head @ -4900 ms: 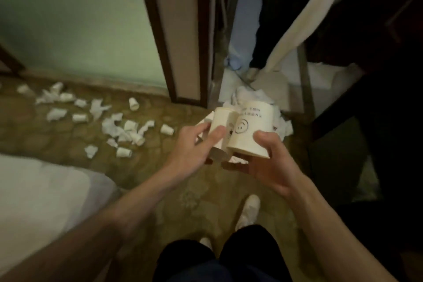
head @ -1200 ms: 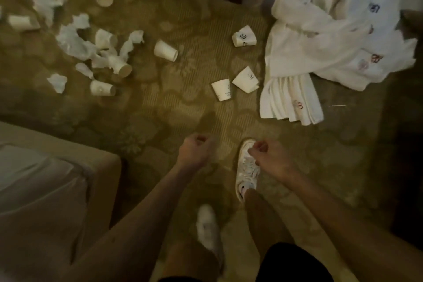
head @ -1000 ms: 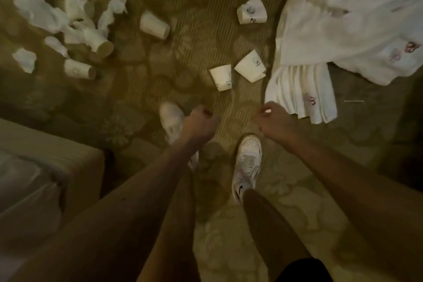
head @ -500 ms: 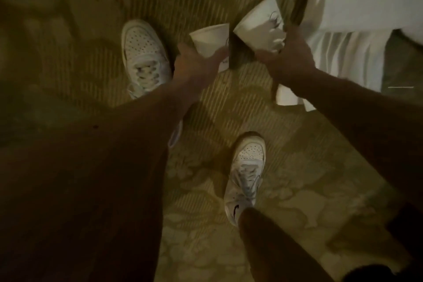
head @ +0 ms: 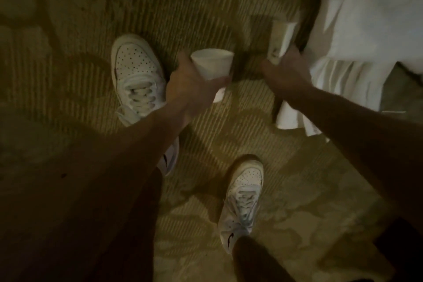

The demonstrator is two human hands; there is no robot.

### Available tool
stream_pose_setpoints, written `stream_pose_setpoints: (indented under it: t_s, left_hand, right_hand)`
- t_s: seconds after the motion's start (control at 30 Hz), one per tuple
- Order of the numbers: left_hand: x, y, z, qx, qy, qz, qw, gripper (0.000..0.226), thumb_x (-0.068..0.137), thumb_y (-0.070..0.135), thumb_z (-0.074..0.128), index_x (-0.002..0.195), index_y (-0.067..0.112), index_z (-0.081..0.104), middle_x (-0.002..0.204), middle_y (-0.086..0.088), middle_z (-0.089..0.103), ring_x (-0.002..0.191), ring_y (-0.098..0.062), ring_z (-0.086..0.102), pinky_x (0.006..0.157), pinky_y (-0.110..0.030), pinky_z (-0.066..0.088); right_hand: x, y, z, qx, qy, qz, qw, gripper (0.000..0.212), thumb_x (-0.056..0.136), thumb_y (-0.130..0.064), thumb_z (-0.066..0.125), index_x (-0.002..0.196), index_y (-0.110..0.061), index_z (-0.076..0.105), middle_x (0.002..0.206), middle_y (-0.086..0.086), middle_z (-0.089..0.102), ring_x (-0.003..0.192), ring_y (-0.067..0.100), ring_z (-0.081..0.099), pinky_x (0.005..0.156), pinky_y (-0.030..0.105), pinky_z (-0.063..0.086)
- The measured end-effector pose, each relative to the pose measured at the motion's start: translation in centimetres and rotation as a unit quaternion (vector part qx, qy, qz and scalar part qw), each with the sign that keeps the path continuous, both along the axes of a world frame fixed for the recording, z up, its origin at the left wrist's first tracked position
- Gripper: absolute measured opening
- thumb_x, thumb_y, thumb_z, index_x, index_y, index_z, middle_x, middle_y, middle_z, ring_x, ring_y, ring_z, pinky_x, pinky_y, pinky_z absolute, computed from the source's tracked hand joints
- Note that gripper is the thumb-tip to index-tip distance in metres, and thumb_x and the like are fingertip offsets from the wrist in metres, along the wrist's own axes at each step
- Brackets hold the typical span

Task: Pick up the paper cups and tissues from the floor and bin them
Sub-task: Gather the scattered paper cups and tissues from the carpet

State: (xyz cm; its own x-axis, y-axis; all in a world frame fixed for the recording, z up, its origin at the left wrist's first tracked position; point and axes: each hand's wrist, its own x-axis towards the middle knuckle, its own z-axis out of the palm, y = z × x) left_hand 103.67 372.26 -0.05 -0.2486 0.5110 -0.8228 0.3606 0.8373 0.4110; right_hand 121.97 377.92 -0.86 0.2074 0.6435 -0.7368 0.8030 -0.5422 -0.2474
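I look straight down at a patterned carpet. My left hand [head: 192, 87] grips a white paper cup [head: 211, 65], thumb and fingers wrapped round its side, its open mouth facing up. My right hand [head: 286, 73] holds a second paper cup [head: 282, 38] that looks squashed flat, pinched at its lower end. Both cups are held just above the floor. No tissues or bin are in view.
A heap of white towels [head: 366, 30] lies at the right, close to my right hand. My two white sneakers stand on the carpet, the left shoe [head: 137, 78] beside my left hand and the right shoe [head: 243, 201] nearer me.
Both hands reached down and took hold of the two cups that lay on the carpet. The right hand's cup has turned edge-on and moved up-right; the left cup now shows its open mouth.
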Motion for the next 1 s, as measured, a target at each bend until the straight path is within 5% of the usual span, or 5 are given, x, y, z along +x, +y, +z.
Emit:
stream_pose_setpoints:
  t_s: [0.33, 0.47, 0.7, 0.87, 1.0]
  left_hand:
    - [-3.4, 1.8, 3.9, 0.005, -0.028, 0.090, 0.996, 0.083, 0.061, 0.058, 0.086, 0.124, 0.019, 0.047, 0.107, 0.008, 0.057, 0.102, -0.017, 0.060, 0.085, -0.041, 0.055]
    - [-5.1, 2.8, 4.4, 0.005, -0.065, 0.136, 0.988, 0.075, 0.060, 0.053, 0.089, 0.116, 0.028, 0.046, 0.098, 0.017, 0.057, 0.089, -0.003, 0.059, 0.067, -0.023, 0.051]
    - [-7.7, 2.8, 3.7, -0.004, -0.129, 0.205, 0.970, 0.072, 0.059, 0.048, 0.091, 0.117, 0.026, 0.054, 0.103, 0.012, 0.066, 0.092, -0.004, 0.065, 0.072, -0.022, 0.055]
    - [-9.2, 2.1, 3.8, -0.010, -0.167, 0.277, 0.946, 0.069, 0.065, 0.040, 0.090, 0.122, 0.022, 0.055, 0.105, 0.009, 0.068, 0.091, -0.006, 0.068, 0.062, -0.019, 0.056]
    - [-10.8, 1.8, 4.8, -0.035, -0.224, 0.321, 0.919, 0.048, 0.075, 0.034, 0.085, 0.115, 0.021, 0.063, 0.094, 0.008, 0.070, 0.071, 0.001, 0.068, 0.052, -0.015, 0.051]
  right_hand:
    - [-2.5, 9.6, 8.1, 0.096, 0.118, 0.007, 0.988, 0.020, 0.089, -0.030, 0.071, 0.101, -0.031, 0.055, 0.126, 0.003, 0.059, 0.119, 0.019, 0.058, 0.101, 0.039, 0.050]
    - [-3.2, 14.3, 7.8, 0.021, 0.125, -0.105, 0.986, 0.051, 0.084, -0.035, 0.075, 0.129, -0.020, 0.056, 0.127, 0.000, 0.063, 0.112, 0.013, 0.061, 0.090, 0.026, 0.051]
    - [-3.9, 16.2, 5.8, -0.042, 0.134, -0.234, 0.962, 0.069, 0.076, -0.034, 0.081, 0.137, -0.031, 0.049, 0.122, 0.001, 0.063, 0.121, 0.032, 0.055, 0.104, 0.049, 0.042]
    - [-5.2, 16.2, 5.4, -0.032, 0.096, -0.203, 0.974, 0.044, 0.079, -0.051, 0.075, 0.113, -0.028, 0.058, 0.115, -0.004, 0.064, 0.113, 0.021, 0.062, 0.094, 0.039, 0.051]
    - [-8.5, 15.1, 5.7, -0.046, 0.156, -0.214, 0.963, 0.049, 0.089, -0.043, 0.067, 0.132, -0.025, 0.051, 0.123, -0.005, 0.064, 0.112, 0.016, 0.062, 0.086, 0.038, 0.053]
